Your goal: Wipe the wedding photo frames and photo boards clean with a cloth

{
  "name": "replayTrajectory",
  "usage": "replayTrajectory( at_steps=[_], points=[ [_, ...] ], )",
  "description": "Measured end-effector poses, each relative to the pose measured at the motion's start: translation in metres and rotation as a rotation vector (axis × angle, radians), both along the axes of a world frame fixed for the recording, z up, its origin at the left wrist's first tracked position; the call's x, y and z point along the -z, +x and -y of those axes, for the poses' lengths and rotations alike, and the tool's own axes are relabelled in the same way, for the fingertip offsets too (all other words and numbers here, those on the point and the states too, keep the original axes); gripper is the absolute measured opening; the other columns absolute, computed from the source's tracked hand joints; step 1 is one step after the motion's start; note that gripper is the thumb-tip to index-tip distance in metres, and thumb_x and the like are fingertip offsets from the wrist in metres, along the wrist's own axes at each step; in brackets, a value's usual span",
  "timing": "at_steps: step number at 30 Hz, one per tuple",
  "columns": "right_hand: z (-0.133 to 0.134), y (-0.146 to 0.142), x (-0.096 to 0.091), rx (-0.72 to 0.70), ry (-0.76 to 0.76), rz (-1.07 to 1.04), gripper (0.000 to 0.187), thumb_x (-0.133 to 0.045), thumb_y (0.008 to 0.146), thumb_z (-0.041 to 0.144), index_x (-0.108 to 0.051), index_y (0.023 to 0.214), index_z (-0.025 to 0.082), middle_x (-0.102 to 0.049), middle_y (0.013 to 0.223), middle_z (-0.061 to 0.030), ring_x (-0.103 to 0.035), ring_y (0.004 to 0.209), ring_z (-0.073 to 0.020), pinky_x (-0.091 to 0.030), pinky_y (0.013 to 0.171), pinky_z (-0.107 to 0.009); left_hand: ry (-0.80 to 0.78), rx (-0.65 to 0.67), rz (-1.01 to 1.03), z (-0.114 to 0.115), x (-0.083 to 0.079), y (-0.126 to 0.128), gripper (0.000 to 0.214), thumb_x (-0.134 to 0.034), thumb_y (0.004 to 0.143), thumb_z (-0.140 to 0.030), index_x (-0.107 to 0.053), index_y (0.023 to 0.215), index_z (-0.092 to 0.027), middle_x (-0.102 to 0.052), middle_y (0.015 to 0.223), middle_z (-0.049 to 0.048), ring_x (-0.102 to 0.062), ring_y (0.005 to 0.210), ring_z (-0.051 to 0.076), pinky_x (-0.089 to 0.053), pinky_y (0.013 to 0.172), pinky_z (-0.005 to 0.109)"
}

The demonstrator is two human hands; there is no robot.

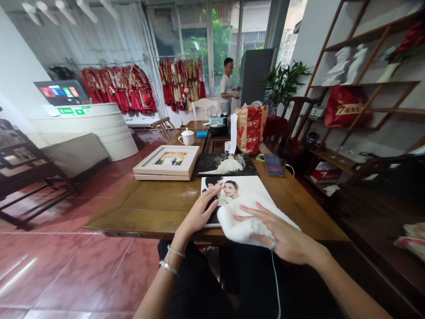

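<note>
A photo print (253, 184) of a smiling couple lies flat at the near edge of the wooden table. On its left side rests my left hand (203, 209), fingers stretched out and laid on the surface. A thick, folded white cloth (232, 218) covers the print's lower right part. My right hand (277, 228) holds this cloth, with fingers spread over its top and the thumb tucked beneath. Just beyond lies a dark photo print (226, 165) with a figure in a white dress. Light wooden picture frames (166, 163) are stacked to its left.
Farther along the table (142, 206) stand a lidded white cup (187, 137), a blue box (201, 134) and a red-and-tan paper bag (252, 128). A phone (275, 165) with a cable lies at right. Another person (227, 86) stands by the window.
</note>
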State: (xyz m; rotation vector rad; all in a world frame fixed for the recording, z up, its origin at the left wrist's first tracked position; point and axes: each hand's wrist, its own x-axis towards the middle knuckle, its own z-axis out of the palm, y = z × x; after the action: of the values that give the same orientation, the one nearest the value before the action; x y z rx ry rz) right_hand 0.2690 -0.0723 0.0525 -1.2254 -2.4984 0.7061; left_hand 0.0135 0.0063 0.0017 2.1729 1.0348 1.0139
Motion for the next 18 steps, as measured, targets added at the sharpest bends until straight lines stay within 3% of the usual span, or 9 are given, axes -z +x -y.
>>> replayTrajectory(
  at_steps=[4, 7, 10, 14, 16, 18],
  points=[
    [-0.024, 0.027, 0.011, 0.263, 0.005, 0.005, 0.061, -0.038, 0.09, 0.059, -0.037, 0.142, 0.027, -0.028, 0.151, -0.0017, -0.01, 0.141, -0.0322, -0.013, 0.114, -0.055, -0.005, 0.018, -0.038, 0.0, -0.001, -0.001, 0.04, -0.047, 0.092, -0.032, -0.049, 0.132, -0.023, -0.05, 0.139, 0.0084, -0.041, 0.131, 0.022, -0.028, 0.113, 0.043],
    [-0.058, 0.024, 0.008, 0.351, 0.013, -0.007, 0.063, -0.032, 0.091, 0.062, -0.044, 0.139, 0.022, -0.03, 0.151, -0.0047, -0.012, 0.141, -0.033, -0.01, 0.114, -0.054, -0.004, 0.003, -0.045, 0.0, -0.002, -0.002, 0.041, -0.049, 0.091, -0.03, -0.05, 0.131, -0.022, -0.051, 0.137, 0.0087, -0.041, 0.131, 0.023, -0.029, 0.112, 0.043],
    [-0.095, 0.003, -0.005, 0.325, 0.023, -0.02, 0.064, -0.029, 0.092, 0.06, -0.051, 0.133, 0.017, -0.041, 0.145, -0.0093, -0.026, 0.137, -0.0338, -0.013, 0.113, -0.053, 0.001, 0.004, -0.043, 0.0, -0.001, -0.002, 0.041, -0.05, 0.091, -0.029, -0.049, 0.131, -0.024, -0.052, 0.136, 0.008, -0.043, 0.13, 0.022, -0.03, 0.112, 0.042],
    [-0.133, -0.046, -0.019, 0.244, 0.012, -0.038, 0.059, -0.032, 0.092, 0.059, -0.059, 0.125, 0.018, -0.06, 0.127, -0.0079, -0.047, 0.124, -0.0316, -0.029, 0.108, -0.046, 0.002, 0.012, -0.039, -0.001, 0.0, -0.002, 0.041, -0.051, 0.09, -0.028, -0.049, 0.132, -0.022, -0.051, 0.136, 0.0091, -0.043, 0.129, 0.022, -0.029, 0.112, 0.042],
    [-0.144, -0.071, -0.02, 0.21, 0.01, -0.032, 0.059, -0.035, 0.091, 0.059, -0.06, 0.122, 0.017, -0.062, 0.126, -0.009, -0.048, 0.123, -0.0318, -0.029, 0.107, -0.044, -0.004, 0.016, -0.036, -0.002, 0.001, -0.003, 0.042, -0.051, 0.09, -0.027, -0.049, 0.132, -0.021, -0.051, 0.136, 0.01, -0.044, 0.129, 0.022, -0.03, 0.112, 0.041],
    [-0.149, -0.089, -0.016, 0.183, 0.022, -0.022, 0.06, -0.039, 0.089, 0.059, -0.059, 0.124, 0.015, -0.056, 0.132, -0.0113, -0.042, 0.129, -0.0322, -0.022, 0.111, -0.044, -0.008, 0.016, -0.023, -0.002, 0.002, -0.003, 0.041, -0.051, 0.09, -0.027, -0.05, 0.131, -0.021, -0.051, 0.135, 0.0106, -0.045, 0.127, 0.023, -0.031, 0.111, 0.042]
  ],
)
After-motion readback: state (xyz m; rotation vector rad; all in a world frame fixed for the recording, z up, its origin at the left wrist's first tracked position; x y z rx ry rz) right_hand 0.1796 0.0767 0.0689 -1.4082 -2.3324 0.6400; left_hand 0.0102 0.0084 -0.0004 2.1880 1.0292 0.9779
